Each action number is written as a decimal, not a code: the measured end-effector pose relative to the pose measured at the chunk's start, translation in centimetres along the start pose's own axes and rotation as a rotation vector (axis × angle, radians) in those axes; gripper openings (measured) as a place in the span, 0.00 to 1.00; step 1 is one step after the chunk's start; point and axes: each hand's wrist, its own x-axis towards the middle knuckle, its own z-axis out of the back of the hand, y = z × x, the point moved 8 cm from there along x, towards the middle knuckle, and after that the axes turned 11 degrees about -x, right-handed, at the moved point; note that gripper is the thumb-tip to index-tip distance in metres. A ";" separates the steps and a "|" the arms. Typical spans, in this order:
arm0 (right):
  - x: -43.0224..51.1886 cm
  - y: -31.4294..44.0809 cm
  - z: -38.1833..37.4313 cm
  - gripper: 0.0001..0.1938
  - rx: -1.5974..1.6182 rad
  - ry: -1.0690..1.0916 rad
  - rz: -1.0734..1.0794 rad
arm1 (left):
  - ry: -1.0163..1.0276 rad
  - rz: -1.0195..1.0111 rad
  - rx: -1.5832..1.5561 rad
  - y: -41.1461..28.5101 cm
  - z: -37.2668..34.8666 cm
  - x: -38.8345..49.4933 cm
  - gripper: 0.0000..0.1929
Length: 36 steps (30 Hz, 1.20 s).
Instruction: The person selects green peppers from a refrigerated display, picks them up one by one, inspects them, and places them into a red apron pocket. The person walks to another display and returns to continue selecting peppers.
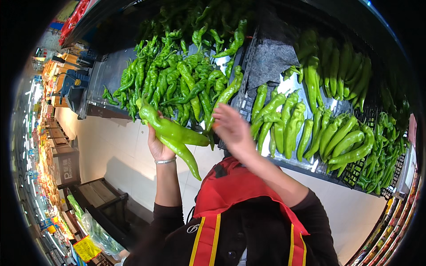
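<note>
My left hand (160, 146), with a silvery bracelet at the wrist, holds large light-green peppers (169, 128) over the front edge of the display. At least two peppers show in it, and one points down toward the floor. My right hand (233, 128) is motion-blurred, its fingers stretched out and no pepper visible in them. Its fingertips are beside a long curved green pepper (230, 89); whether they touch it cannot be told. Behind both hands, a heap of thin wrinkled green peppers (159, 76) lies on the display tray.
Right of a black divider (248, 73), smooth thick green peppers (296, 123) lie in rows. A black crate (354, 169) and small green peppers (382, 159) are farther right. At lower left stand a dark crate (100, 193), bagged vegetables (100, 232) and a yellow sign (86, 248) bearing writing.
</note>
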 end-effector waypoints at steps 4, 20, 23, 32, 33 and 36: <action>4.8 -6.1 -4.8 0.42 -0.504 -0.266 -0.112 | 0.088 0.027 -0.037 -2.0 1.6 -0.7 0.25; 5.6 -12.3 -3.9 0.43 0.196 -0.694 -0.387 | 0.092 0.036 -0.259 -6.1 3.7 -0.9 0.28; 4.0 -8.0 -4.6 0.35 0.154 -0.578 -0.147 | -0.005 -0.147 -0.085 -8.2 3.1 -1.8 0.27; -0.6 1.6 -15.5 0.36 0.415 0.404 -0.005 | -0.084 -0.192 0.010 -9.2 0.5 -7.7 0.23; -1.2 2.2 -16.9 0.41 0.362 0.477 0.076 | -0.120 -0.223 0.051 -9.4 -0.2 -8.7 0.23; -3.3 2.7 -20.6 0.48 0.312 0.567 -0.041 | -0.239 -0.368 0.260 -10.8 -1.6 -11.4 0.22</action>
